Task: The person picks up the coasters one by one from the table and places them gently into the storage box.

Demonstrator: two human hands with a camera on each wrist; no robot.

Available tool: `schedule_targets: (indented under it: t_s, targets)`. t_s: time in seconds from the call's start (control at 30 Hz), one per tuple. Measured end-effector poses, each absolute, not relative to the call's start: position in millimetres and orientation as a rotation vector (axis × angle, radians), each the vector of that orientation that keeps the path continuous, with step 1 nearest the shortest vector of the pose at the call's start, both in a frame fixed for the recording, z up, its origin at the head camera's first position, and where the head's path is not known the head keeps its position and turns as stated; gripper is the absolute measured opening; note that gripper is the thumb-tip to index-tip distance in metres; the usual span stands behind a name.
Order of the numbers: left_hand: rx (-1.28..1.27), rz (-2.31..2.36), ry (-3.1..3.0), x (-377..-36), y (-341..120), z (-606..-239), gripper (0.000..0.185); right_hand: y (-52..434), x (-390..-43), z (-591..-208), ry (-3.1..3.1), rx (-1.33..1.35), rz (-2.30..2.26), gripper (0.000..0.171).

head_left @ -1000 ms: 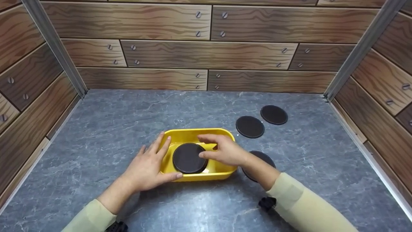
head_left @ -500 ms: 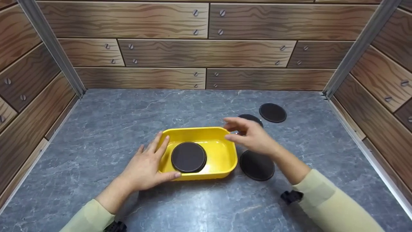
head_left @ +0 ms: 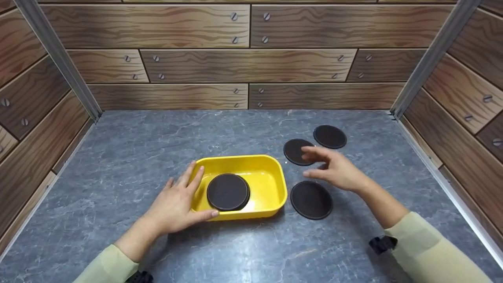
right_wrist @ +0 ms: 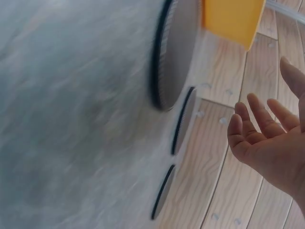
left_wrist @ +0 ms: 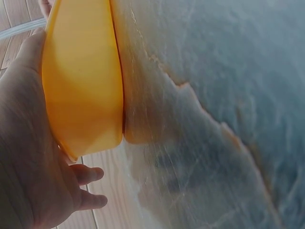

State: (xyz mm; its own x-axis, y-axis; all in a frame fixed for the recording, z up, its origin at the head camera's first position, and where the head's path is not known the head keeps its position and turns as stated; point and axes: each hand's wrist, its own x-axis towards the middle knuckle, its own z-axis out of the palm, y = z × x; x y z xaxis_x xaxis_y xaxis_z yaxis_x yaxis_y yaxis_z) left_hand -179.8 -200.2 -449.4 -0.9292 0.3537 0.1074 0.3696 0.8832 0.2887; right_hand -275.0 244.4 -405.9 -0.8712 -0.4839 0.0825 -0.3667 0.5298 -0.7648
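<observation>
In the head view, my left hand [head_left: 175,202] rests on the left end of a yellow plastic tray [head_left: 277,188], fingers spread at its left rim and thumb along the front rim. Inside the tray, toward the left, lie stacked round black coasters [head_left: 228,192]. My right hand [head_left: 334,169] hovers to the right of the tray, holding nothing, its fingers loosely bent and thumb apart. Beneath its fingertips in the head view is a black coaster [head_left: 296,151]. Nearer to me, beside the tray, lies another coaster [head_left: 311,200]. The right wrist view shows the empty palm [right_wrist: 281,152] above the table.
A third loose coaster [head_left: 330,136] lies farther back on the right. The grey marbled table [head_left: 157,133] is bounded by wood-patterned walls [head_left: 196,65] at the back and sides, with metal posts [head_left: 59,59] in the corners.
My right hand has moved from over the tray out to the right, above the loose coasters. The coaster stack stays in the tray, and my left hand stays on the tray's end.
</observation>
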Motion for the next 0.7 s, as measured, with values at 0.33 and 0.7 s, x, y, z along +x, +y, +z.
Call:
schedule_targets:
  t_s: [0.33, 0.7]
  targets:
    - [-0.577, -0.501, -2.984, -178, -201, -450, 0.124, 274, -267, -423, 2.505, -0.673, -1.089, 0.08]
    - [-0.569, -0.485, -3.003, -180, -200, -450, 0.125, 286, -267, -434, 2.436, -0.664, -1.017, 0.085]
